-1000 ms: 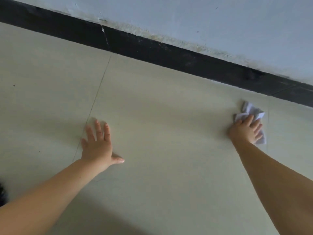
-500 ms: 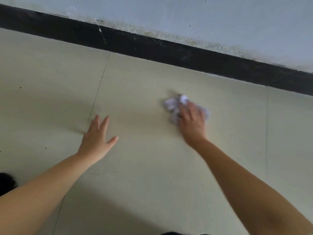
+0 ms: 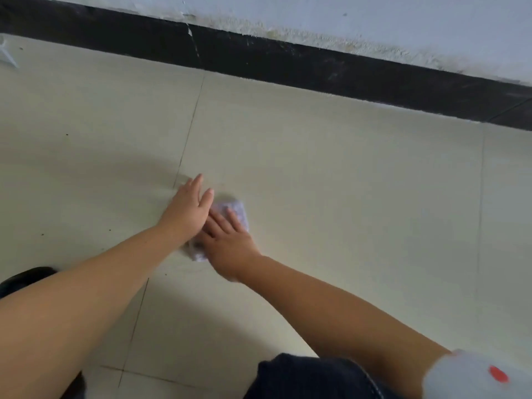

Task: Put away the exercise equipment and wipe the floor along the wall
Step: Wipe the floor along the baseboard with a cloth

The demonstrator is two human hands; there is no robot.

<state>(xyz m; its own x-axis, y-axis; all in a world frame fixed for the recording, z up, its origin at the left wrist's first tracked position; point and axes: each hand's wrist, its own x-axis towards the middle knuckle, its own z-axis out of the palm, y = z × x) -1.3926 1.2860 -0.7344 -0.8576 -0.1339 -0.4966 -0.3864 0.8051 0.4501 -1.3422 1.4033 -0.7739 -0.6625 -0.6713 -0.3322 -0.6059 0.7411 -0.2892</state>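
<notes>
A crumpled white cloth (image 3: 237,210) lies on the pale tiled floor (image 3: 345,182), some way in front of the black skirting (image 3: 316,64). My right hand (image 3: 227,243) presses flat on the cloth with fingers spread over it. My left hand (image 3: 188,208) rests on the floor with fingers together, touching the right hand and the cloth's left side. Part of the cloth shows below the hands. No exercise equipment is in view.
A blue-grey wall (image 3: 374,15) with flaking paint rises above the skirting. A small white object (image 3: 7,54) lies at the far left by the wall. A dark shoe (image 3: 23,279) is at the left edge, and my dark-trousered knee (image 3: 311,375) at the bottom.
My right hand has swept the cloth from the right near the skirting leftward and toward me, ending beside my left hand. The view has shifted slightly.
</notes>
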